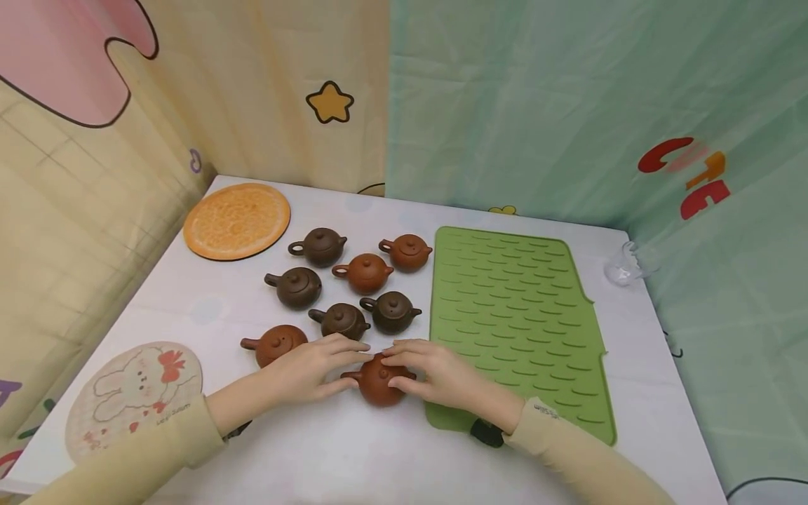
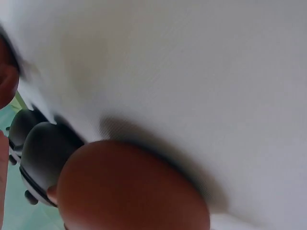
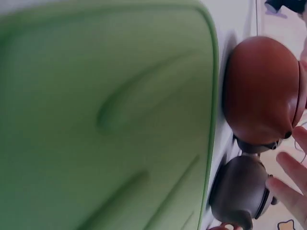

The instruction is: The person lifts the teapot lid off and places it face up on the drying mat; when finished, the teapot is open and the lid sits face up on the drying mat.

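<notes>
A reddish-brown clay teapot stands upright on the white table between my two hands, nearest the front of the group. My left hand reaches in from its left, fingers extended and tips close to the pot's left end. From the other side my right hand spreads its fingers over the pot's right end, overlapping it in the head view. In the right wrist view the fingertips show beside the spout. Another reddish teapot sits just behind my left hand, partly covered by it; its body looms large in the left wrist view.
Behind stand dark brown teapots and reddish teapots. A green ridged mat lies to the right, a clear glass vessel beyond it. At left are an orange round mat and a rabbit-print mat.
</notes>
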{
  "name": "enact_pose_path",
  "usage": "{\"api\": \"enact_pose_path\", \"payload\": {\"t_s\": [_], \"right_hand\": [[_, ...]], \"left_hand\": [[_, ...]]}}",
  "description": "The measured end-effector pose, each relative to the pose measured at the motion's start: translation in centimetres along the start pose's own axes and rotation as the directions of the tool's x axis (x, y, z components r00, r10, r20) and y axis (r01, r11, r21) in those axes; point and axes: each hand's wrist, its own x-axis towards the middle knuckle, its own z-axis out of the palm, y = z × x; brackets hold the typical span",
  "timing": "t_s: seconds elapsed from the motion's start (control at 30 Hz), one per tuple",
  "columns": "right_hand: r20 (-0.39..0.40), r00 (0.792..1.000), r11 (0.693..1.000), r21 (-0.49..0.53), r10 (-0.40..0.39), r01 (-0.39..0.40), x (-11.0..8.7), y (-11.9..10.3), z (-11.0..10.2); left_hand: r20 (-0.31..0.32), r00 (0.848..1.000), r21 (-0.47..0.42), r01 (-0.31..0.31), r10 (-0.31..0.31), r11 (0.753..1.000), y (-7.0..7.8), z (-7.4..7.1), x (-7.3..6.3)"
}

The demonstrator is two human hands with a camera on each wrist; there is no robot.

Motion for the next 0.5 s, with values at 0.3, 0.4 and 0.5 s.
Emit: {"api": "enact_pose_path", "payload": {"t_s": [0.3, 0.4, 0.5], "right_hand": [[-0.022, 1.000, 0.999, 0.038, 0.006, -0.006, 0.7, -0.4, 0.7], [-0.023, 0.999, 0.999, 0.047, 0.026, -0.024, 0.9, -0.6, 0.9], [-0.011, 0.998, 0.997, 0.060, 0.054, -0.053, 1.1, -0.9, 0.9]], "left_hand": [[0.038, 0.997, -0.126, 0.077, -0.073, 0.989, -0.5, 1.0, -0.2], [0.031, 0.996, -0.169, 0.088, -0.084, 0.982, -0.6, 1.3, -0.3], [0.029, 0.995, -0.204, 0.103, -0.099, 0.974, -0.7, 1.6, -0.4]]}}
